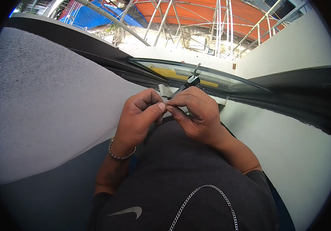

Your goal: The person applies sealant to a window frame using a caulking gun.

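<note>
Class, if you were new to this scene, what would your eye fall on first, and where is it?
Probably the left hand and right hand, their fingertips close together near the middle. Next might come the bright orange sheeting at the top, then the silver chain on the dark shirt at the bottom.

Head cam on wearer's head, looks fwd & down, hands close, ground far below; only 1 view.
</note>
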`<state>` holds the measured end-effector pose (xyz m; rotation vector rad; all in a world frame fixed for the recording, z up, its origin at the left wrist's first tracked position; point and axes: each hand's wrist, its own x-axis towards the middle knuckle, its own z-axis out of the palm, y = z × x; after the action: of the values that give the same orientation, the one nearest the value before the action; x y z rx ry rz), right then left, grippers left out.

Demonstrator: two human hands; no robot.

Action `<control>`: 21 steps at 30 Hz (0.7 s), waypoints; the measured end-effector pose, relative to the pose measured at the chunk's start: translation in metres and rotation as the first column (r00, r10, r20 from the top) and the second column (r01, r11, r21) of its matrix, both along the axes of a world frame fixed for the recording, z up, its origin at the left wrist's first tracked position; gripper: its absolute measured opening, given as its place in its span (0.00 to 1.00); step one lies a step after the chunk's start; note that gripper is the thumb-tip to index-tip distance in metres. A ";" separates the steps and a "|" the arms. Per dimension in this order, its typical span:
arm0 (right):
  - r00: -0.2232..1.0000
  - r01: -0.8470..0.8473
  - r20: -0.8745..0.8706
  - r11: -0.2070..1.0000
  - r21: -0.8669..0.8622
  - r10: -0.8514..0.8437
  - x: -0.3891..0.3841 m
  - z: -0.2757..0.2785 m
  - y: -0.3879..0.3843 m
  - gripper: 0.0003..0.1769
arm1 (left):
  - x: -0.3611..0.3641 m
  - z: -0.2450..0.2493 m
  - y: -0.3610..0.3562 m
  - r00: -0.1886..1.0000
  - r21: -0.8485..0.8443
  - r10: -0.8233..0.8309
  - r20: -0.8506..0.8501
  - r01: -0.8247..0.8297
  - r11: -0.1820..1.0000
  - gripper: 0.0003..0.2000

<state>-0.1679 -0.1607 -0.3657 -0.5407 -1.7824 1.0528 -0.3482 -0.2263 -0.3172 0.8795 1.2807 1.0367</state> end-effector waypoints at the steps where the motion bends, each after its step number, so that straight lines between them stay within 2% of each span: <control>1: 1.000 0.000 -0.002 1.000 0.000 0.000 0.000 0.000 0.002 0.13 | 0.000 0.001 0.001 1.000 0.000 0.000 -0.002 0.000 1.000 0.06; 3: 0.999 0.023 0.023 0.996 0.090 -0.025 0.000 0.000 0.004 0.14 | 0.001 0.005 0.003 0.994 -0.040 0.024 -0.109 -0.028 0.999 0.06; 7: 0.998 0.045 0.024 0.977 0.209 -0.051 -0.003 -0.009 0.007 0.15 | -0.004 0.001 0.005 0.994 -0.044 0.017 -0.109 -0.022 0.999 0.06; 9: 0.990 0.032 0.118 0.945 0.326 -0.075 -0.006 -0.012 0.010 0.16 | -0.009 -0.001 0.007 0.986 -0.111 0.030 -0.165 -0.048 0.993 0.06; 13: 0.985 0.013 0.155 0.937 0.348 -0.071 -0.021 -0.028 0.014 0.16 | -0.020 -0.012 0.007 0.965 -0.158 0.017 -0.260 -0.060 0.986 0.07; 15: 0.997 -0.003 0.081 0.978 0.207 -0.014 -0.033 -0.042 0.017 0.16 | -0.026 -0.017 0.007 0.972 -0.128 0.067 -0.227 -0.098 0.987 0.07; 16: 0.997 0.004 0.073 0.981 0.196 -0.019 -0.042 -0.051 0.017 0.16 | -0.028 -0.020 0.008 0.970 -0.138 0.059 -0.235 -0.093 0.986 0.07; 17: 1.000 0.004 0.002 0.983 -0.181 -0.004 -0.054 -0.062 0.017 0.12 | -0.031 -0.023 0.007 0.951 -0.093 0.124 -0.283 -0.156 0.983 0.07; 18: 0.997 -0.028 -0.073 0.847 -0.531 -0.013 -0.067 -0.075 0.016 0.10 | -0.035 -0.026 0.005 0.925 -0.044 0.191 -0.328 -0.217 0.975 0.08; 19: 0.996 -0.029 -0.084 0.842 -0.539 -0.020 -0.083 -0.091 0.020 0.10 | -0.043 -0.029 0.002 0.923 -0.051 0.182 -0.340 -0.211 0.976 0.08; 21: 0.990 -0.025 -0.097 0.562 -0.827 -0.099 -0.118 -0.130 0.033 0.09 | -0.066 -0.034 -0.007 0.756 0.097 0.355 -0.550 -0.365 0.926 0.10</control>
<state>-0.2859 -0.1279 -0.4953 -1.0398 -1.0376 1.8576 -0.4137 -0.2336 -0.3515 0.9861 2.0206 1.1003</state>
